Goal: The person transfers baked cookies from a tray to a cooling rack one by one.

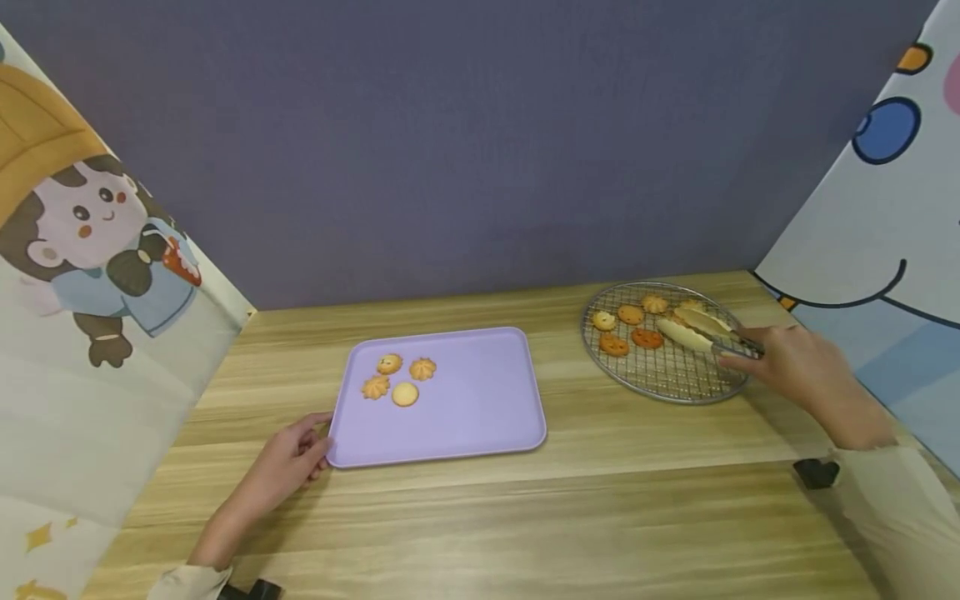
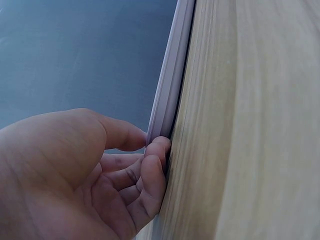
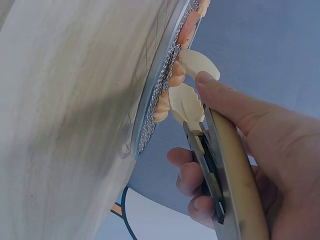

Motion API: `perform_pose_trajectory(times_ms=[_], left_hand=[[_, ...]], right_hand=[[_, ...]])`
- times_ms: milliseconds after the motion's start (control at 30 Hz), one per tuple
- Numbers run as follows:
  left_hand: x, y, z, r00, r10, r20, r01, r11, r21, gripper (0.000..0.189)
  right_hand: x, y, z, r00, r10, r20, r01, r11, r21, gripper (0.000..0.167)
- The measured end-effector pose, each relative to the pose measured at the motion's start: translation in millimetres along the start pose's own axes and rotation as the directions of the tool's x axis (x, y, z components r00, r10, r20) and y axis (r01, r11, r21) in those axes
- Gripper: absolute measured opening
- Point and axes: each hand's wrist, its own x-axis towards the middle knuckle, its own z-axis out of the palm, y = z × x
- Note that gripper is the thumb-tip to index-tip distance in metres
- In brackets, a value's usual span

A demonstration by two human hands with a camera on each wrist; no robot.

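Note:
A purple tray (image 1: 480,392) lies on the table with several golden cookies (image 1: 405,394) grouped on its left half. My left hand (image 1: 288,458) pinches the tray's near left corner, thumb and bent fingers at the rim (image 2: 167,85). On the right, a round wire rack (image 1: 675,387) bears several cookies (image 1: 647,337), one of them reddish orange. My right hand (image 1: 806,375) holds metal tongs (image 3: 220,165) with cream, scalloped tips. The tips stand apart over the rack's right side, close to cookies (image 3: 162,107); whether they touch one I cannot tell.
The wood-grain table (image 1: 487,525) ends at a dark grey-blue back panel (image 1: 480,150). Cartoon-printed panels flank it, the left panel (image 1: 150,358) and the right panel (image 1: 900,250). A strip of table lies between tray and rack.

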Motion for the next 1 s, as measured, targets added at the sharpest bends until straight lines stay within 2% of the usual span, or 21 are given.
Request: perform_pose_trajectory(times_ms=[100,533,800,1000], left_hand=[[0.1,-0.6,-0.2,1.000,0.003,0.005,-0.003,1.000,0.000,0.045],[-0.1,0.4,-0.3,1.000,0.004,0.011,-0.004,1.000,0.001,0.046],[-2.0,2.0,-0.3,1.000,-0.011,0.021,0.010,1.000,0.011,0.048],[-2.2,2.7,-0.2,1.000,-0.018,0.021,0.018,1.000,0.015,0.048]], right_hand=[[0.4,-0.7,0.9,1.000,0.011,0.027,-0.011,1.000,0.016,0.073],[2.0,-2.2,-1.1,0.998,0.037,0.042,-0.038,0.999,0.018,0.079],[0.1,-5.2,-4.0,1.000,0.010,-0.025,-0.010,1.000,-0.010,0.076],[1.2,-19.5,-12.2,1.000,-0.005,-0.004,0.005,1.000,-0.010,0.082]])
